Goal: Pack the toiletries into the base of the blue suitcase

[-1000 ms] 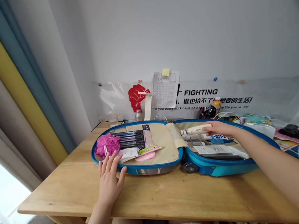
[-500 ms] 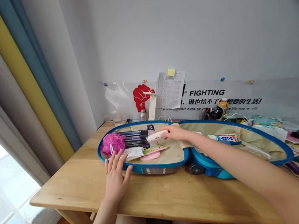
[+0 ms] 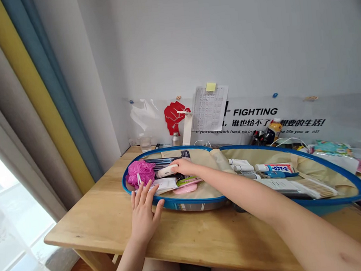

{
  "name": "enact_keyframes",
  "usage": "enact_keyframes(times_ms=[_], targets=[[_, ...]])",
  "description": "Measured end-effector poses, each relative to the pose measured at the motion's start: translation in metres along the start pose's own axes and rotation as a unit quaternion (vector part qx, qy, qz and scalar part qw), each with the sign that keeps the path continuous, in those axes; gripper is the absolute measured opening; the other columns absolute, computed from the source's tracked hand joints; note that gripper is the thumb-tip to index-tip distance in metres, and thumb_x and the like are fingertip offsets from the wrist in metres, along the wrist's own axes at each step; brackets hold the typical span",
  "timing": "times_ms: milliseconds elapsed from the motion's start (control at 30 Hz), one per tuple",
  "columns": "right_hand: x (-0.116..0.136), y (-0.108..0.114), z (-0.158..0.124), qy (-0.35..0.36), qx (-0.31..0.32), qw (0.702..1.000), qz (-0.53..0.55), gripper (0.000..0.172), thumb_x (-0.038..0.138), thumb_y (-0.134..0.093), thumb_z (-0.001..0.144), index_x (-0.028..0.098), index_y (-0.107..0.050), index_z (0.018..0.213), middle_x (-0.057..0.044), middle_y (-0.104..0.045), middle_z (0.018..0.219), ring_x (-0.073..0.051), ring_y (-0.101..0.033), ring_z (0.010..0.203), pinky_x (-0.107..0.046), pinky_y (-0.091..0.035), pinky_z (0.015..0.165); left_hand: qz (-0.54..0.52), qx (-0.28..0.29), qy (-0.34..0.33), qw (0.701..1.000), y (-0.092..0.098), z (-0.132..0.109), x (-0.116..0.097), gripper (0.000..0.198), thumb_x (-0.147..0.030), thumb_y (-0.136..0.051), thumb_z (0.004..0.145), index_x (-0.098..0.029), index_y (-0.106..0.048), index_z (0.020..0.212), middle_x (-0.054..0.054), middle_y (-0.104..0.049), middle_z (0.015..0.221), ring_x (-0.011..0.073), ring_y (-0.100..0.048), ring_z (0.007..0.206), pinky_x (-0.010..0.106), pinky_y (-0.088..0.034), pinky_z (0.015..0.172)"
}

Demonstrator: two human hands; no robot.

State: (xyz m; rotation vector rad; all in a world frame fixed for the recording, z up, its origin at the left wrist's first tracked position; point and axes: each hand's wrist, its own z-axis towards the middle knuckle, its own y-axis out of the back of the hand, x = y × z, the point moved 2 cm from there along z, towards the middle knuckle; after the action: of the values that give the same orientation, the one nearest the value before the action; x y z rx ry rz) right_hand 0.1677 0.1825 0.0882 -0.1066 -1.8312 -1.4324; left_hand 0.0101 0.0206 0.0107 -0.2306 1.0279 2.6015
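Observation:
An open suitcase with a blue rim lies on the wooden table. My right hand grips the end of a white tube in its left half, over several dark, flat packs. With its fingers spread, my left hand rests at the near left rim. Close to its fingertips are a magenta bath puff and a white packet. A pink oval item and a green packet lie to their right.
In the right half lie white tubes, a toothpaste box and a pack of cotton swabs. Behind the suitcase stand a metal bottle, a clear cup and a yellow-capped bottle. Clutter covers the table's right end.
My right hand has moved left and down with the white tube, bringing it close to the bath puff. My left hand stays at the rim. The view has shifted slightly.

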Motion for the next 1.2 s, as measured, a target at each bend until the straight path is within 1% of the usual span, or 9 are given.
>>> enact_keyframes(times_ms=[100,233,300,367,533,633,767,967,1200], targets=[[0.000,-0.006,0.006,0.027,0.006,0.999,-0.035,0.030,0.035,-0.059,0.088,0.016,-0.063,0.111,-0.007,-0.066,0.114,-0.018,-0.062,0.102,-0.041,-0.050,0.092,-0.001,0.001,-0.002,1.000,0.001,0.001,0.000,0.039,-0.037,-0.044,0.094,-0.024,-0.055,0.129,0.009,-0.053,0.139,0.0288,-0.038,0.135,0.054,-0.020,0.114],[-0.001,-0.010,0.006,0.062,0.030,0.995,-0.068,0.021,0.021,-0.057,0.087,0.017,-0.070,0.103,-0.005,-0.071,0.106,-0.017,-0.065,0.097,-0.035,-0.050,0.090,-0.005,-0.002,-0.003,1.000,0.001,0.001,0.000,0.039,-0.037,-0.043,0.095,-0.024,-0.055,0.129,0.009,-0.052,0.140,0.0288,-0.037,0.135,0.054,-0.020,0.114],[0.001,-0.012,0.004,0.081,0.034,0.993,-0.080,0.025,0.015,-0.053,0.085,0.019,-0.073,0.100,-0.003,-0.073,0.104,-0.016,-0.066,0.096,-0.029,-0.049,0.088,-0.006,-0.004,-0.003,1.000,0.001,0.001,-0.001,0.038,-0.038,-0.043,0.095,-0.024,-0.055,0.129,0.009,-0.052,0.141,0.0286,-0.037,0.135,0.054,-0.020,0.114],[0.003,-0.013,0.001,0.102,0.036,0.990,-0.092,0.029,0.013,-0.052,0.083,0.021,-0.074,0.101,-0.002,-0.073,0.106,-0.016,-0.066,0.096,-0.026,-0.048,0.087,-0.007,-0.006,-0.005,1.000,0.001,0.000,-0.001,0.038,-0.038,-0.043,0.095,-0.024,-0.055,0.129,0.009,-0.052,0.140,0.0286,-0.038,0.135,0.054,-0.020,0.114],[0.007,-0.015,-0.002,0.152,0.050,0.979,-0.125,0.041,0.014,-0.061,0.074,0.020,-0.069,0.114,-0.005,-0.070,0.116,-0.019,-0.064,0.103,-0.027,-0.047,0.088,-0.006,-0.007,-0.005,1.000,0.000,0.001,-0.001,0.038,-0.037,-0.043,0.095,-0.023,-0.055,0.128,0.009,-0.052,0.140,0.0289,-0.037,0.136,0.055,-0.020,0.113],[0.009,-0.016,-0.003,0.176,0.066,0.972,-0.143,0.044,0.010,-0.059,0.072,0.020,-0.068,0.114,-0.005,-0.069,0.118,-0.020,-0.063,0.105,-0.028,-0.046,0.091,-0.007,0.001,0.000,1.000,0.001,0.001,-0.001,0.038,-0.038,-0.043,0.095,-0.024,-0.055,0.129,0.008,-0.051,0.142,0.0287,-0.037,0.136,0.055,-0.020,0.114],[0.010,-0.018,-0.006,0.194,0.077,0.966,-0.154,0.044,0.009,-0.055,0.074,0.020,-0.068,0.115,-0.005,-0.068,0.120,-0.020,-0.063,0.108,-0.028,-0.045,0.092,-0.008,-0.001,0.003,1.000,0.002,0.001,-0.001,0.038,-0.038,-0.043,0.095,-0.024,-0.056,0.127,0.008,-0.052,0.140,0.0289,-0.037,0.135,0.054,-0.020,0.114],[0.010,-0.019,-0.010,0.203,0.085,0.962,-0.161,0.042,0.015,-0.051,0.081,0.023,-0.067,0.119,-0.003,-0.066,0.124,-0.019,-0.062,0.111,-0.025,-0.045,0.092,-0.014,-0.003,0.003,1.000,0.000,0.000,0.001,0.038,-0.038,-0.043,0.094,-0.024,-0.056,0.127,0.009,-0.053,0.139,0.0283,-0.038,0.135,0.054,-0.019,0.114],[0.010,-0.019,-0.014,0.202,0.109,0.958,-0.174,0.045,0.013,-0.049,0.082,0.021,-0.065,0.123,-0.005,-0.063,0.129,-0.019,-0.062,0.112,-0.023,-0.045,0.090,-0.005,-0.008,-0.004,1.000,0.000,0.001,0.001,0.038,-0.038,-0.042,0.095,-0.023,-0.055,0.128,0.009,-0.052,0.140,0.0290,-0.039,0.134,0.054,-0.020,0.114]])
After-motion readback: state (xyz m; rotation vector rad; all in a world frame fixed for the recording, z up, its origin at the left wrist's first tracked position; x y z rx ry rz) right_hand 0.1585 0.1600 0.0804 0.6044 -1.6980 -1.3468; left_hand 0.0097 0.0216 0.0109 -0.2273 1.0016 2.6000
